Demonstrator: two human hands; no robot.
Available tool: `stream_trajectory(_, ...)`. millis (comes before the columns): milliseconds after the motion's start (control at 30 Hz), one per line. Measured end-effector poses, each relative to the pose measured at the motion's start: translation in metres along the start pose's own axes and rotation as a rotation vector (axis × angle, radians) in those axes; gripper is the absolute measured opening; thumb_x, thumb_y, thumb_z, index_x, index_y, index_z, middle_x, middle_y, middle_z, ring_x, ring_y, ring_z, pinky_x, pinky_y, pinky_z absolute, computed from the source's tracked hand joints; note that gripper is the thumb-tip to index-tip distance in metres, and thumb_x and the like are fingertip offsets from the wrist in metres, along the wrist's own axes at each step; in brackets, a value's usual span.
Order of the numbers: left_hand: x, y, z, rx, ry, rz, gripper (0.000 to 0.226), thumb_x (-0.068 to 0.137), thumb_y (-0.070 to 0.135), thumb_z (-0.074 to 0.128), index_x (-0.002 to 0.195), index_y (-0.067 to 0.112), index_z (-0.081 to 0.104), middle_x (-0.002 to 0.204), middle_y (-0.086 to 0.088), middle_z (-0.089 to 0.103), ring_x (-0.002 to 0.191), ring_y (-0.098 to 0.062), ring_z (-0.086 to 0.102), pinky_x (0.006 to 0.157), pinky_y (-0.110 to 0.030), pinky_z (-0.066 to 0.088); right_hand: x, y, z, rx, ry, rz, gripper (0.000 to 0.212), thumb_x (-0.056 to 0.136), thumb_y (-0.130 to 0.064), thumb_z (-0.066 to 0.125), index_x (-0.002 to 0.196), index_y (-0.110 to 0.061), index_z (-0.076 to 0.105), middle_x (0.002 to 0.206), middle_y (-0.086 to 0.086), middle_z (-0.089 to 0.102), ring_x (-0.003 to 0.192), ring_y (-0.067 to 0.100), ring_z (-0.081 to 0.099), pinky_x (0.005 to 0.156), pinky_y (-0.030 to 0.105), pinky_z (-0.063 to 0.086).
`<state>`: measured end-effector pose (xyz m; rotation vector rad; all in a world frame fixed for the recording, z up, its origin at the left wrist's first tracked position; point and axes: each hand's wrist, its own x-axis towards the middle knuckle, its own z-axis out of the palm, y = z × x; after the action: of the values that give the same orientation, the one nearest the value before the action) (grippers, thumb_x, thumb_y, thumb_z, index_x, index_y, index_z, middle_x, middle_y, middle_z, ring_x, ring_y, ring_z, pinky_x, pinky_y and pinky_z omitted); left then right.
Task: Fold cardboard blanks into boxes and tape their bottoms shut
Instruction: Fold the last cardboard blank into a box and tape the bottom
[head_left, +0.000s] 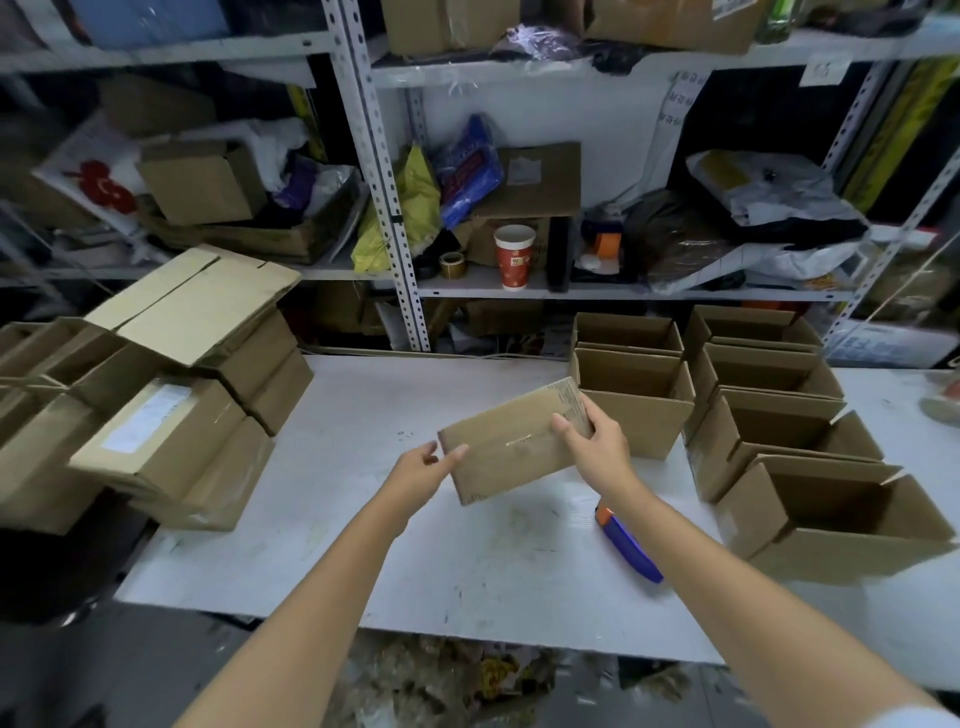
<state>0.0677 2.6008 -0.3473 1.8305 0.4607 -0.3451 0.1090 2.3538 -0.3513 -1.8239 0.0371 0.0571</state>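
Observation:
A brown cardboard box (511, 441) hangs above the middle of the white table (363, 519), its closed bottom face with a tape seam turned toward me. My left hand (423, 465) pinches its lower left corner, thumb on top. My right hand (597, 439) grips its right end, thumb across the face and fingers behind. A blue and orange tape dispenser (626, 543) lies on the table under my right forearm. Several folded open boxes (779, 415) stand in rows on the right.
Stacks of flat cardboard blanks and bundles (171, 415) fill the table's left side. Metal shelving (384, 171) behind holds boxes, bags, a tape roll (451, 264) and a red paper cup (514, 256). Scraps litter the floor below the table's near edge.

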Motion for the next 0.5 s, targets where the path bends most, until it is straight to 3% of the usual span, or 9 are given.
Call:
stream_trajectory(100, -0.003, -0.003, 0.006, -0.079, -0.004, 0.069, 0.047, 0.093, 0.040, 0.067, 0.133, 0.016, 0.056, 0.125, -0.002, 0.066, 0.108, -0.015, 0.064, 0.096, -0.034, 0.052, -0.004, -0.002, 0.012, 0.057, 0.006, 0.010, 0.038, 0.095, -0.031, 0.065, 0.132, -0.025, 0.060, 0.115, -0.016, 0.068, 0.108, 0.005, 0.063, 0.091, 0.028, 0.055)
stream_trajectory(167, -0.004, -0.005, 0.005, -0.096, 0.048, 0.105, 0.039, 0.094, 0.033, 0.067, 0.129, 0.018, 0.058, 0.120, -0.001, 0.068, 0.105, -0.014, 0.065, 0.091, -0.031, 0.053, -0.008, -0.001, 0.016, 0.069, -0.001, 0.020, 0.033, 0.095, -0.029, 0.066, 0.127, -0.027, 0.059, 0.115, -0.015, 0.067, 0.109, 0.007, 0.062, 0.093, 0.029, 0.054)
stream_trajectory(267, -0.007, -0.006, -0.006, -0.042, 0.126, 0.126, 0.043, 0.093, 0.031, 0.069, 0.133, 0.022, 0.056, 0.118, 0.003, 0.067, 0.111, -0.019, 0.064, 0.095, -0.038, 0.054, -0.012, -0.003, 0.017, 0.137, -0.043, 0.095, 0.038, 0.097, -0.029, 0.064, 0.133, -0.025, 0.053, 0.119, -0.012, 0.062, 0.115, 0.012, 0.058, 0.095, 0.028, 0.049)
stream_trajectory(400, -0.010, -0.004, -0.017, 0.001, 0.182, 0.215, 0.061, 0.093, 0.022, 0.068, 0.148, 0.030, 0.043, 0.127, 0.005, 0.063, 0.117, -0.018, 0.059, 0.103, -0.039, 0.050, -0.003, -0.011, 0.013, 0.190, -0.055, 0.366, 0.064, 0.094, -0.055, 0.056, 0.146, -0.020, 0.043, 0.140, 0.001, 0.052, 0.121, 0.021, 0.054, 0.096, 0.042, 0.053)
stream_trajectory(500, -0.013, 0.000, -0.019, 0.016, 0.153, 0.277, 0.067, 0.095, 0.014, 0.065, 0.153, 0.030, 0.035, 0.133, 0.008, 0.058, 0.121, -0.014, 0.053, 0.108, -0.035, 0.046, 0.006, -0.023, 0.006, 0.174, -0.127, 0.553, 0.069, 0.089, -0.070, 0.051, 0.137, -0.021, 0.049, 0.133, 0.006, 0.055, 0.115, 0.031, 0.058, 0.088, 0.046, 0.057)
